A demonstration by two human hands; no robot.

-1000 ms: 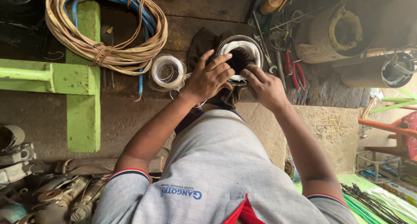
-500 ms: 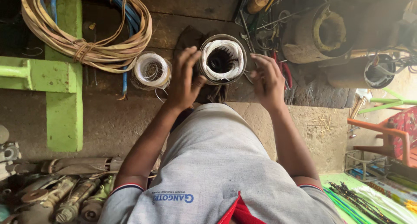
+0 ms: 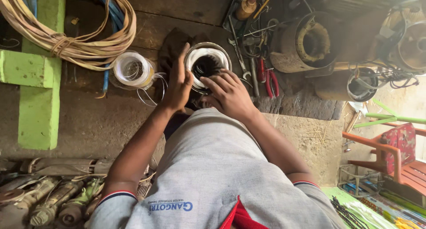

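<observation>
Hands (image 3: pixel 204 89) (both) on stator (image 3: pixel 207 65), spool (image 3: pixel 133 70) beside

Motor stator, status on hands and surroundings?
Left hand flat against stator rim. Right hand fingers at its opening. Wire spool and red pliers alongside, apart.

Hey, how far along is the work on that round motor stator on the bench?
Done: the stator stands upright on the bench, white lining showing round its bore. In hand: the left hand braces its rim while the right hand works fingers at the opening. Left: hard to tell; the wire spool and red pliers lie beside it, untouched.
</observation>
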